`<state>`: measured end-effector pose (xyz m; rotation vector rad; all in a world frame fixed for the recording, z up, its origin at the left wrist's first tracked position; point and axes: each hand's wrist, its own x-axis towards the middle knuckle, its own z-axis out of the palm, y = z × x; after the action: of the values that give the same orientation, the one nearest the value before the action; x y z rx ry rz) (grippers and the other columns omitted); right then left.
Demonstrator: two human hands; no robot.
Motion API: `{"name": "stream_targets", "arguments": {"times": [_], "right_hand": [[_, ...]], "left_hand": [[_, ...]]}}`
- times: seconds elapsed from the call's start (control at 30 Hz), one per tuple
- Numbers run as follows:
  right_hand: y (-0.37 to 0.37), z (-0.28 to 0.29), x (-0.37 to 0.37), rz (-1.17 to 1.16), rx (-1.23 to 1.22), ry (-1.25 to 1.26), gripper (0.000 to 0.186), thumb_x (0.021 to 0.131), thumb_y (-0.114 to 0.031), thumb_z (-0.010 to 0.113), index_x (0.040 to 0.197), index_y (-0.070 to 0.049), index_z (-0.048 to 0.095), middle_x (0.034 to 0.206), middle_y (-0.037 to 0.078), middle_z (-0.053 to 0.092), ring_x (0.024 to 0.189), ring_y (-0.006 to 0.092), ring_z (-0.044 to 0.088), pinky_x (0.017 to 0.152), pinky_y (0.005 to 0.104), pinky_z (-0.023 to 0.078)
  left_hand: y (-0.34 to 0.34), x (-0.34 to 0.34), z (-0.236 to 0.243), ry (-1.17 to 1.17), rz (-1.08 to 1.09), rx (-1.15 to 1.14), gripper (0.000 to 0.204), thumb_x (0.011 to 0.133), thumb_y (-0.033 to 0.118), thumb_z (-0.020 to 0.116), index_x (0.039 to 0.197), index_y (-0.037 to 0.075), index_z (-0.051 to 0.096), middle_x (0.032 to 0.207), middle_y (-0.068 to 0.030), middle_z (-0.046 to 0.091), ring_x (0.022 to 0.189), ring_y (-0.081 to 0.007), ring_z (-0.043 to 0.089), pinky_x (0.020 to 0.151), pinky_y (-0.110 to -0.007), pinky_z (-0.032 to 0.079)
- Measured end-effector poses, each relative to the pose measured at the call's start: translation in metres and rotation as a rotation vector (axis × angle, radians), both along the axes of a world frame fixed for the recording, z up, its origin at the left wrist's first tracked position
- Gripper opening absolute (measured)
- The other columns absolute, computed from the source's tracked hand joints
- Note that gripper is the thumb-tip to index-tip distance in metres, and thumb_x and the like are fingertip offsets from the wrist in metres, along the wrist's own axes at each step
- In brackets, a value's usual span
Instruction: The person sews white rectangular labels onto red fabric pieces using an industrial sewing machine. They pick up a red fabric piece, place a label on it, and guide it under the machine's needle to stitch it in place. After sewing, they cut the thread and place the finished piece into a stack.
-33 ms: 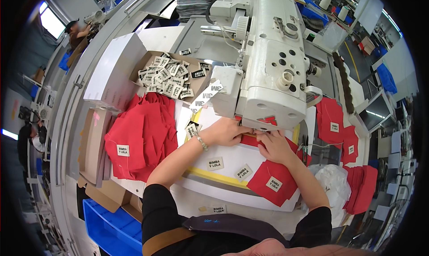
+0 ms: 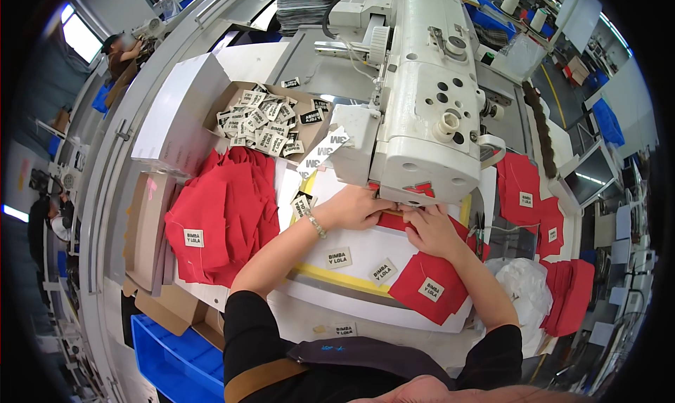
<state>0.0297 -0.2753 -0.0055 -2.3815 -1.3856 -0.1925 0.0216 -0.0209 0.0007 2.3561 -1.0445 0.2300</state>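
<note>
A white industrial sewing machine (image 2: 429,122) stands over a white work board (image 2: 323,234) edged in yellow. My left hand (image 2: 355,208) has its fingers curled on red fabric (image 2: 394,220) beneath the machine head, fingertips partly hidden. My right hand (image 2: 429,227), just beside it, presses the same fabric with bent fingers. Two loose cream labels (image 2: 338,257) lie on the board below my hands. Red pieces with a label (image 2: 415,297) rest by my right forearm. Scissors (image 2: 479,231) lie right of that hand.
An open box of labels (image 2: 309,125) and a red fabric pile (image 2: 225,220) sit left. More red stacks (image 2: 573,297) and white plastic (image 2: 520,297) lie right. A blue bin (image 2: 169,354) is lower left. Co-workers (image 2: 119,55) work at the far left.
</note>
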Motion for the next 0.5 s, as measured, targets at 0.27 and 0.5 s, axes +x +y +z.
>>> {"name": "stream_targets", "arguments": {"times": [0.27, 0.5], "right_hand": [[0.003, -0.001, 0.001, 0.027, 0.052, -0.058, 0.022, 0.08, -0.016, 0.065, 0.099, -0.012, 0.054, 0.114, 0.0, 0.065, 0.103, 0.0225, 0.053, 0.086, 0.0412, 0.037], [0.001, -0.001, 0.001, 0.025, 0.056, -0.03, 0.022, 0.081, -0.017, 0.064, 0.099, -0.012, 0.055, 0.113, 0.001, 0.065, 0.104, 0.023, 0.053, 0.087, 0.0408, 0.037]], "left_hand": [[0.012, -0.008, -0.014, -0.009, 0.1, -0.006, 0.021, 0.081, 0.016, 0.069, 0.101, 0.016, 0.072, 0.095, -0.004, 0.07, 0.087, -0.0247, 0.065, 0.079, -0.039, 0.05], [0.007, -0.013, -0.01, 0.093, 0.133, 0.041, 0.026, 0.085, 0.015, 0.066, 0.11, 0.019, 0.07, 0.104, -0.0038, 0.069, 0.097, -0.0255, 0.062, 0.092, -0.041, 0.039]]}}
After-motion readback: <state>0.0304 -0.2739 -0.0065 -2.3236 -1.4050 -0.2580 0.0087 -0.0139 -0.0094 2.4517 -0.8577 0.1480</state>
